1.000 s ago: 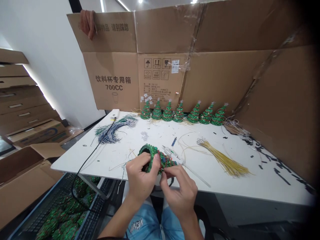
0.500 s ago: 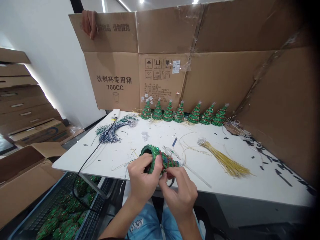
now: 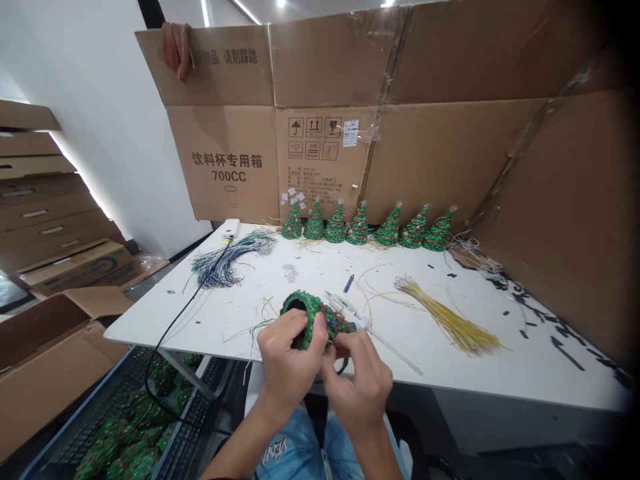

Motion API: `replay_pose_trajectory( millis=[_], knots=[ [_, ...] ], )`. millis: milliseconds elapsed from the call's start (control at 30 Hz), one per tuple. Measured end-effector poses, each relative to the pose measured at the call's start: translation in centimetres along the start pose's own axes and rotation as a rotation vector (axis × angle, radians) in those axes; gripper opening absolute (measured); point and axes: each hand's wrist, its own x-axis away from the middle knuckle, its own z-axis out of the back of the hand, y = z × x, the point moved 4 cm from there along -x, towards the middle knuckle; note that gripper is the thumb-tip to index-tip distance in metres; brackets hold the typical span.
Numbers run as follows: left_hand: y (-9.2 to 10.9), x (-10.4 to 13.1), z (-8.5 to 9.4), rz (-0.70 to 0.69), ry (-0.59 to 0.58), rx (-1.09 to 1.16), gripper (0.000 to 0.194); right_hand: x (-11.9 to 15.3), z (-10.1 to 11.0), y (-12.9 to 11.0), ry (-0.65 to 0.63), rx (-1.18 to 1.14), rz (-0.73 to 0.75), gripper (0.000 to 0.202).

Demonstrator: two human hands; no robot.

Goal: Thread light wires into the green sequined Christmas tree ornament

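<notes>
A green beaded cone tree (image 3: 311,305) with red strands lies on its side over the table's front edge, its hollow base facing left. My left hand (image 3: 291,350) grips it near the base, thumb on the outside and fingers partly inside the opening. My right hand (image 3: 357,377) pinches at the tree's near side, with fingertips close to my left thumb. Whatever is between the right fingertips is too small to make out. A dark loop hangs just below the fingers. Beyond the tree lie a white pen-like tool (image 3: 343,305) and a blue one (image 3: 349,283).
Several finished trees (image 3: 360,227) line the back of the white table (image 3: 320,267). Gold wires (image 3: 450,317) lie right, dark blue and green strands (image 3: 220,263) left. Cardboard (image 3: 325,73) walls the back. A crate (image 3: 125,413) of trees stands below left, crossed by a black cable.
Both hands stay at nearly the same spot, still holding the tree. The view has shifted very slightly.
</notes>
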Motion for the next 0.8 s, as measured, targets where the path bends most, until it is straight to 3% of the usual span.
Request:
replay_pose_trajectory(
  millis=[300, 467, 667, 800],
  knots=[
    [-0.2, -0.4, 0.8, -0.014, 0.055, -0.064, 0.039, -0.1, 0.9, 0.2, 0.025, -0.116, -0.008, 0.025],
    [0.8, -0.6, 1.8, -0.079, 0.092, -0.096, 0.035, -0.2, 1.1, 0.9, -0.015, -0.301, -0.189, 0.022],
    [0.7, -1.0, 1.8, 0.048, 0.065, 0.025, 0.039, -0.7, 1.0, 0.3, -0.098, -0.305, 0.048, 0.03],
    [0.0, -1.3, 1.8, 0.134, 0.039, 0.072, 0.042, -0.8, 0.9, 0.2, -0.089, -0.261, 0.092, 0.031]
  ],
)
